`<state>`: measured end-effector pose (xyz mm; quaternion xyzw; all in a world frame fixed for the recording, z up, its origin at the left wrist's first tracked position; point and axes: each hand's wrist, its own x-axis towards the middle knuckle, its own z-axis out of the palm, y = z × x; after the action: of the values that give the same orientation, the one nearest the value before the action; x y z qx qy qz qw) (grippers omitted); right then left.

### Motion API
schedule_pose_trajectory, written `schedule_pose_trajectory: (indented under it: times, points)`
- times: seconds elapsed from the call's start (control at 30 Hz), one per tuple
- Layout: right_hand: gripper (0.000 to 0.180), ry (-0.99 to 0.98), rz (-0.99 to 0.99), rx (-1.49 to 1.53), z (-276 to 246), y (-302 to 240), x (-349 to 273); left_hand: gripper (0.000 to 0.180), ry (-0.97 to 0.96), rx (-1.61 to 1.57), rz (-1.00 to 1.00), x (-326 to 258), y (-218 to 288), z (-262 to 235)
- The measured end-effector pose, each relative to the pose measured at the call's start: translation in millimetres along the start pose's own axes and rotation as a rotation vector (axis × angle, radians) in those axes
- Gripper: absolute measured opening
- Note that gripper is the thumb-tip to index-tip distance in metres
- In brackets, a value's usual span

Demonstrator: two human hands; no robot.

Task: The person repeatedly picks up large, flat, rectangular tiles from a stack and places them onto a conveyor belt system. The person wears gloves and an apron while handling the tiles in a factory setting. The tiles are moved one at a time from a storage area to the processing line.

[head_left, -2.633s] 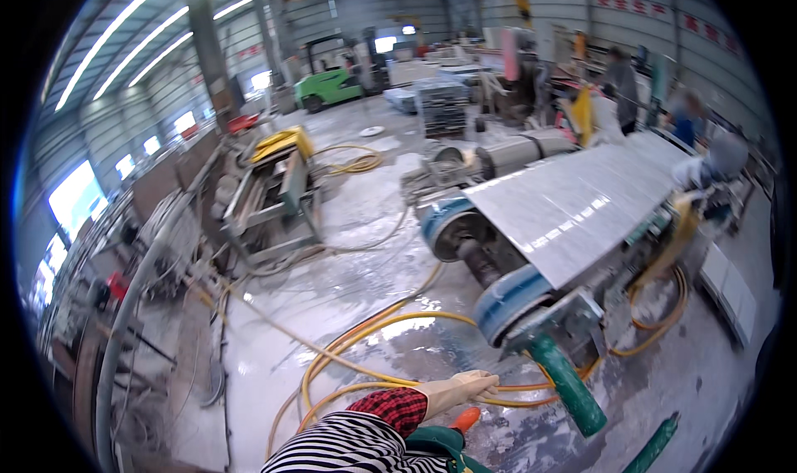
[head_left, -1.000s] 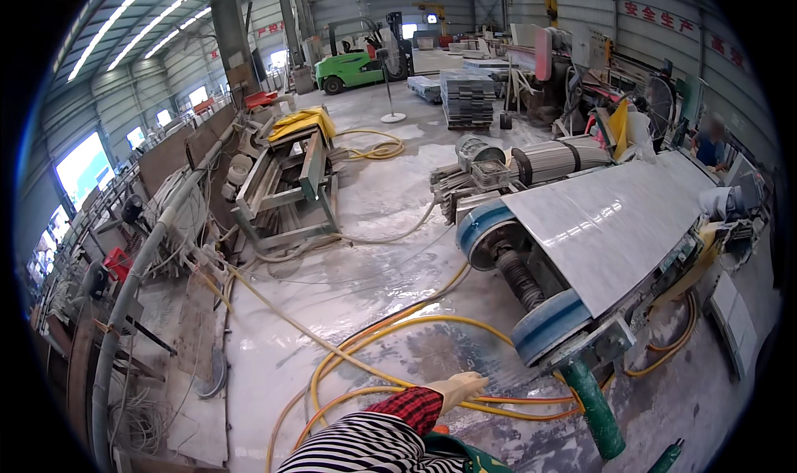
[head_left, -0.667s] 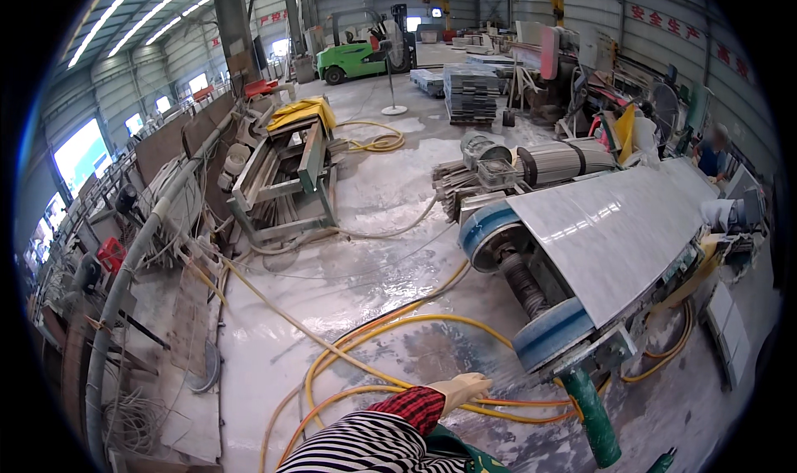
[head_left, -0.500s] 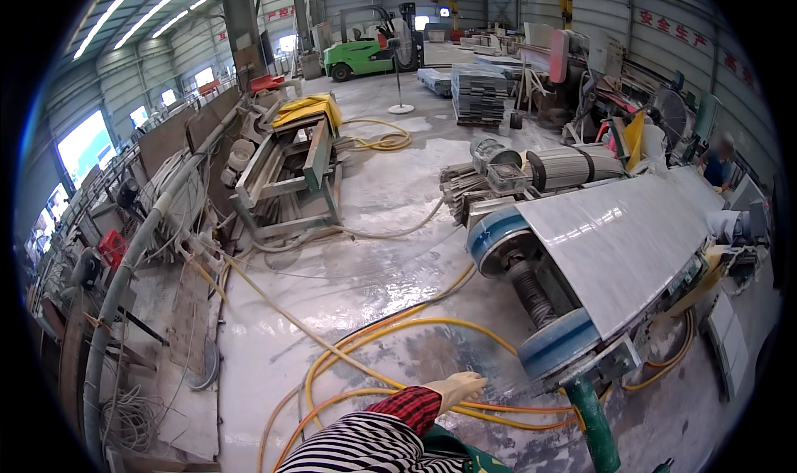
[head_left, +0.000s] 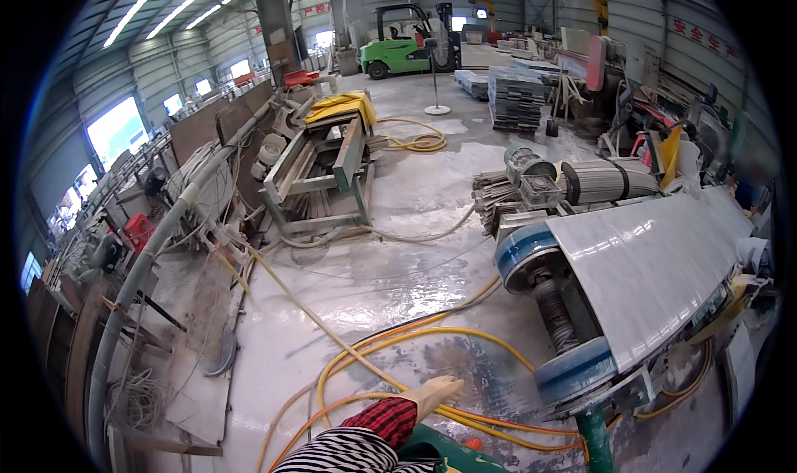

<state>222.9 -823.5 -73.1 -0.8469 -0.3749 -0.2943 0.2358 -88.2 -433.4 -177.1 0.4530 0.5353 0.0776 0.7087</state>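
Observation:
My left hand [head_left: 436, 390] wears a pale glove and reaches out to the right low in the view, fingers stretched flat with nothing in them. Its sleeve is black-and-white striped with a red plaid cuff. Just below it lies a green machine part [head_left: 452, 456] with a small orange knob [head_left: 471, 442]. Yellow hoses [head_left: 390, 361] loop over the wet floor right under the hand. My right hand is out of view.
A large machine with a grey belt [head_left: 656, 265] and blue rollers [head_left: 531, 253] fills the right. A metal frame stand [head_left: 324, 174] sits mid-left, a long grey pipe [head_left: 141, 274] runs along the left. Stacked slabs [head_left: 515, 99] and a green forklift [head_left: 403, 45] stand far back.
The view has swung rightward and tilted a bit, so the belt machine sits further right. My left hand keeps the same outstretched pose low in the picture.

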Motion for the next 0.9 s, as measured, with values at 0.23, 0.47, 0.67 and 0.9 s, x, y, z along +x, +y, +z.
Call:
schedule_pose_trajectory:
  times: [0.23, 0.47, 0.67, 0.9]
  points:
    - [0.049, -0.183, -0.195, 0.364, 173, -66, 165, 0.045, 0.245, -0.124, -0.022, -42, 18, -35]
    - [0.057, -0.132, -0.4, 0.447, 267, -141, 261, 0.039, 0.287, -0.477, 0.082, -87, 0, -48]
    - [0.059, -0.127, -0.396, 0.346, 327, -140, 275, 0.042, 0.555, -0.512, 0.044, -101, 2, -61]
    - [0.059, -0.165, -0.39, 0.302, 307, -153, 277, 0.042, 0.538, -0.552, -0.039, -51, -3, -99]
